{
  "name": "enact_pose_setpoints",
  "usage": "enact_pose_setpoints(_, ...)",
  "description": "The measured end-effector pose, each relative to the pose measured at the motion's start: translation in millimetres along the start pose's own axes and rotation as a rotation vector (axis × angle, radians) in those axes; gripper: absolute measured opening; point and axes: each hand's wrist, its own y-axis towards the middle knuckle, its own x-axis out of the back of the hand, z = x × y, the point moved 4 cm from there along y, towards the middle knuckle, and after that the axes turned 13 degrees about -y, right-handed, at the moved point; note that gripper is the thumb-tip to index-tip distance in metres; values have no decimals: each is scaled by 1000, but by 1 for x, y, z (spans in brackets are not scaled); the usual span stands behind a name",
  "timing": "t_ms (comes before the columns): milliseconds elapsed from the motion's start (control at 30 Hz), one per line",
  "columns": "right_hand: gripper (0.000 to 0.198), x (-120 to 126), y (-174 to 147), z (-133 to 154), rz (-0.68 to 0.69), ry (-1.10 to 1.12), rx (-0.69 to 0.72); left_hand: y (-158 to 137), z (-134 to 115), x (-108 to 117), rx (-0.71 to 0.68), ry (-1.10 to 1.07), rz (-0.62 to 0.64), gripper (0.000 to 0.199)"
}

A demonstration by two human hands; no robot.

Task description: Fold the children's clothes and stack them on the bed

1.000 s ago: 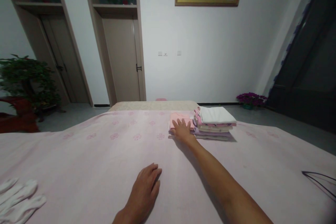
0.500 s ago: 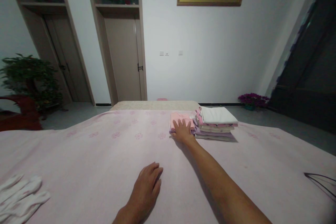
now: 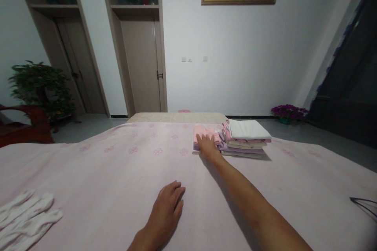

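My right hand (image 3: 208,148) reaches across to a small stack of folded cloths whose top piece is pink (image 3: 204,130). Its fingers rest on the stack's near part, slightly apart and not wrapped round anything. Just to the right stands a taller pile of folded clothes with a white piece (image 3: 249,129) on top and pink, cream and purple layers beneath. Closer to me, my left hand (image 3: 168,210) lies on the pale pink flowered sheet (image 3: 118,180), holding nothing, its fingers loosely stretched out.
Crumpled white cloth (image 3: 28,219) lies at the near left. A thin black wire-like object (image 3: 362,204) is at the right edge. Behind the sheet is a beige surface (image 3: 176,117). Farther off are a plant (image 3: 41,90), a wooden chair (image 3: 29,123) and purple flowers (image 3: 289,112).
The view has swung slightly left, so everything sits a little farther right. On the pink stack, my right hand's fingers are drawn closer together. My left hand stays on the sheet.
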Motion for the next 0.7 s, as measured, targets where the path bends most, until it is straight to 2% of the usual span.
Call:
enact_pose_setpoints(200, 74, -4, -4, -16, -34, 70, 70, 0, 2, -1, -8, -12, 13, 39)
enact_pose_setpoints(467, 74, -8, -15, -17, -108, 147, 211, 3, -1, 0, 13, -36, 11, 38)
enact_pose_setpoints(633, 53, 2, -8, -25, -57, 167, 124, 3, 0, 1, 9, -43, 7, 37)
enact_pose_setpoints(700, 51, 4, -7, -29, -60, 159, 67, 3, -1, 1, 11, -45, 17, 38)
